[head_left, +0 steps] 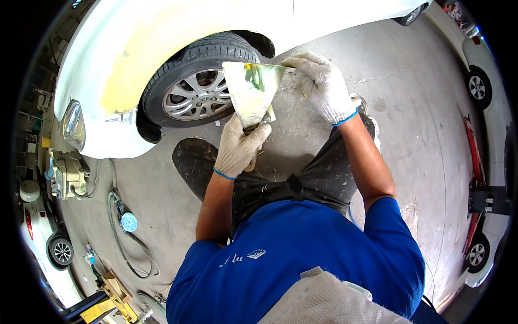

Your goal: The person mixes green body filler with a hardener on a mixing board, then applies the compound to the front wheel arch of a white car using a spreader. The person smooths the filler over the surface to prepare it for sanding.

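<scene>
While the L hand [241, 144] grips the narrow end of a smeared fan-shaped plate [247, 100], long axis pointing away from it, the R hand [321, 86] pinches a thin blade [286, 66], seen edge-on, at the plate's far R corner. L's nearer the wheel [186, 101], just beyond, w/ a white, yellow-patched fender [132, 62] past it.

two gloved hands [324, 89], one trapezoidal scraper [251, 94], five car wheels [203, 99], one headlight [74, 125]
</scene>
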{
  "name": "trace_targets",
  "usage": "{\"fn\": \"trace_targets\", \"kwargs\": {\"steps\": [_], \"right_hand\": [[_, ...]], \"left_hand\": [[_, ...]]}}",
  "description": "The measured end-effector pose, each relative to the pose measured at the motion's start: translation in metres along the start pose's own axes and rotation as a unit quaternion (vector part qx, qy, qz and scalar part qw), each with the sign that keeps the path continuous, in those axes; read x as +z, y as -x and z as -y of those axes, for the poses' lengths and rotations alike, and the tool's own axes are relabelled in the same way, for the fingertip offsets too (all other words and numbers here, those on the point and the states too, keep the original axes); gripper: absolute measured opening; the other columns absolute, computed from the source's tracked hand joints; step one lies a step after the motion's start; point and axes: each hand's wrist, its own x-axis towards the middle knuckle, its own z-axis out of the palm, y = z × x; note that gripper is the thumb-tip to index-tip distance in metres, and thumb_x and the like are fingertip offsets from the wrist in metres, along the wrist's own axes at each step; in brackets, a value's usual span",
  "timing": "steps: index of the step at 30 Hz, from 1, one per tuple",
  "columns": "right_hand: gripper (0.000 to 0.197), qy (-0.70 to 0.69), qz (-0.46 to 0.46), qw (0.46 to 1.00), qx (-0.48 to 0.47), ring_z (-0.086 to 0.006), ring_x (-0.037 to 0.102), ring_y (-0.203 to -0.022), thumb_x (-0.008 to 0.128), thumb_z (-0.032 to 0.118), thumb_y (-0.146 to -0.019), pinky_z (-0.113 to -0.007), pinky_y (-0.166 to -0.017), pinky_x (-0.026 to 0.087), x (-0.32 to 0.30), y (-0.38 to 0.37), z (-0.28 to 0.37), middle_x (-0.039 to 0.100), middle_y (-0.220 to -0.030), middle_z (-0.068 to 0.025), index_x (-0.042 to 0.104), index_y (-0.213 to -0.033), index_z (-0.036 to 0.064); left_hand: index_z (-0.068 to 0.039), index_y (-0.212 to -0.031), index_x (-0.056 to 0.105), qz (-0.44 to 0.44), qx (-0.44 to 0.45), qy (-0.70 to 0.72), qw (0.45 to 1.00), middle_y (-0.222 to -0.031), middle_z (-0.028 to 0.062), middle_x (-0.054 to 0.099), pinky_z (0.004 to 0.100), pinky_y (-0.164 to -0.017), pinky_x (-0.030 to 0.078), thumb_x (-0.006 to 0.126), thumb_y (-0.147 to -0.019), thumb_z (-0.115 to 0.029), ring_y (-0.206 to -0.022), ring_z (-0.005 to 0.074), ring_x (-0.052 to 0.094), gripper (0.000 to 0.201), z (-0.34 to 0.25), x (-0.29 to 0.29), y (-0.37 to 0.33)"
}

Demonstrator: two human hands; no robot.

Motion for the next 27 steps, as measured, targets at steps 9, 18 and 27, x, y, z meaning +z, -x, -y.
{"fn": "trace_targets", "kwargs": {"steps": [9, 18, 27], "right_hand": [[0.033, -0.518, -0.125, 0.715, 0.452, -0.0202, 0.067, -0.095, 0.064, 0.006, -0.092, -0.03, -0.084, 0.056, 0.028, 0.029, 0.025, 0.069, -0.108, -0.0153, 0.064, -0.121, -0.0079], [0.029, -0.532, -0.062, 0.696, 0.478, -0.0167, 0.068, -0.072, 0.054, 0.012, -0.094, -0.028, -0.062, 0.058, 0.025, 0.019, 0.032, 0.069, -0.092, -0.0103, 0.062, -0.119, -0.002], [0.022, -0.362, -0.19, 0.874, 0.263, -0.0108, 0.062, -0.087, 0.063, 0.006, -0.095, -0.024, -0.08, 0.052, 0.008, 0.017, 0.006, 0.069, -0.1, -0.0057, 0.067, -0.115, -0.0026]], "left_hand": [[-0.014, -0.146, 0.049, -0.231, 0.222, -0.292, 0.901, -0.094, 0.01, 0.054, 0.0331, -0.072, 0.05, 0.065, -0.088, -0.003, -0.078, 0.0217, 0.057, 0.062, 0.034, 0.001, -0.029], [-0.006, -0.145, 0.045, -0.202, 0.147, -0.305, 0.919, -0.104, 0.0121, 0.052, 0.0373, -0.085, 0.052, 0.059, -0.093, -0.013, -0.095, 0.0274, 0.062, 0.055, 0.093, 0.024, -0.031], [-0.001, -0.118, 0.055, -0.081, -0.023, 0.13, 0.988, -0.085, 0.0028, 0.059, 0.0247, -0.056, 0.046, 0.07, -0.093, -0.016, -0.066, 0.0075, 0.057, 0.033, 0.061, 0.011, -0.003]]}}
